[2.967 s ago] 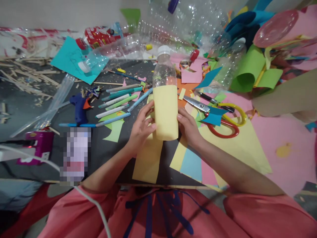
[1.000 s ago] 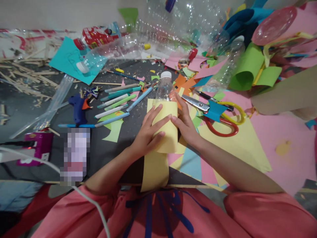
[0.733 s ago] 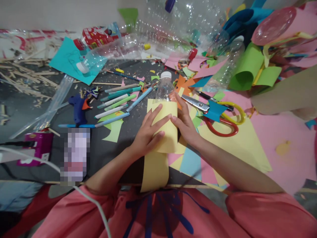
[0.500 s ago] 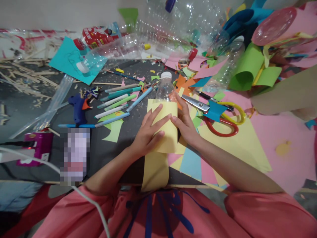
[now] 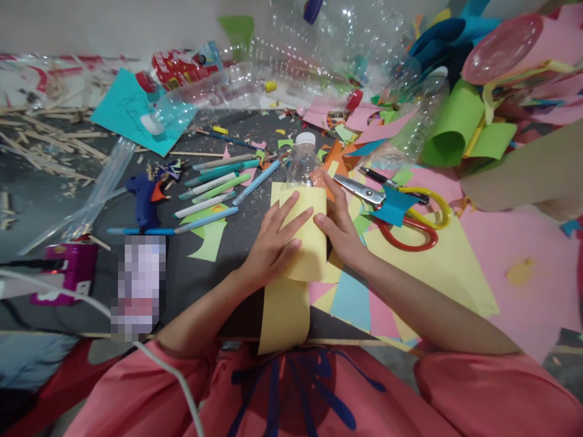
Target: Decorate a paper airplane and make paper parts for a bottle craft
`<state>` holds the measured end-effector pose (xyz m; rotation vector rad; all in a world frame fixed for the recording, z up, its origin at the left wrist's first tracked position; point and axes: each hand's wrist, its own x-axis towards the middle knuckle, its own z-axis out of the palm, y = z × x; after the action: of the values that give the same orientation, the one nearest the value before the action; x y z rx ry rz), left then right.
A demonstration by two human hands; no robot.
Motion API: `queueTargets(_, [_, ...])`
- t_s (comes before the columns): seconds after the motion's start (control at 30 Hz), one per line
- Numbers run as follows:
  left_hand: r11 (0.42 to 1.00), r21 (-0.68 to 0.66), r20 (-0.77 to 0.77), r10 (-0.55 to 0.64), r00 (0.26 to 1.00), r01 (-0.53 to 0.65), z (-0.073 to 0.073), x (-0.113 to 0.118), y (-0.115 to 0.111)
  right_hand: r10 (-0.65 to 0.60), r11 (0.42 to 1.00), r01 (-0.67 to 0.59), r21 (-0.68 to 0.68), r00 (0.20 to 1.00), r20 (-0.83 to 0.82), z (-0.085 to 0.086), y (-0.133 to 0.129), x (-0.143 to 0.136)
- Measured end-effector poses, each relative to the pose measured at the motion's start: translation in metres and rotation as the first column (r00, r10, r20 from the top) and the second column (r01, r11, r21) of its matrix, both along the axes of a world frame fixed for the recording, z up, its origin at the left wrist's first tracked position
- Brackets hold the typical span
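Observation:
A clear plastic bottle (image 5: 304, 169) with a white cap lies in front of me, its neck pointing away. Yellow paper (image 5: 310, 255) is wrapped over its body, and a long end of the sheet hangs over the table edge towards my lap. My left hand (image 5: 268, 246) holds the paper against the bottle from the left, its fingers spread across the top. On the right side, my right hand (image 5: 340, 227) grips paper and bottle, thumb on top and index finger stretched along the side. Right of that hand lie scissors (image 5: 362, 189) with red and yellow handles.
Several markers (image 5: 214, 182), a blue glue gun (image 5: 144, 200) and a purple power socket (image 5: 66, 273) lie to the left. Plastic bottles (image 5: 204, 91) and paper scraps fill the back. Coloured sheets (image 5: 437, 273) spread on the right. A white cable (image 5: 168, 370) crosses the lower left.
Almost nothing differs. Both hands stay on the wrapped bottle, and the hanging paper end has shifted very slightly.

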<state>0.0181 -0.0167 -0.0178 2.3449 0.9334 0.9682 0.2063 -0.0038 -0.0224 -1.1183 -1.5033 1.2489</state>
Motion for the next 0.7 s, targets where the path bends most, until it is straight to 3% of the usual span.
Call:
queueTargets(0.4, [0.999,-0.051,0.076,-0.004,0.997,0.008,-0.002,0.0,0.0,-0.008,0.996,0.001,-0.087,0.997,-0.079,0.003,-0.001,0.0])
queueTargets(0.5, [0.979,-0.195,0.217,0.108,0.97,-0.066,-0.009,0.001,0.0,0.013,0.989,-0.031,-0.146,0.993,-0.118,-0.002,-0.002,0.0])
queueTargets(0.6, [0.897,-0.435,0.372,0.263,0.89,-0.083,-0.017,0.004,0.002,-0.011,0.987,-0.007,-0.159,0.993,-0.114,-0.006,-0.002,-0.001])
queueTargets(0.7, [0.835,-0.549,0.448,0.337,0.828,-0.043,-0.019,0.006,0.006,-0.038,0.99,0.023,-0.138,0.993,-0.108,-0.008,-0.002,-0.002])
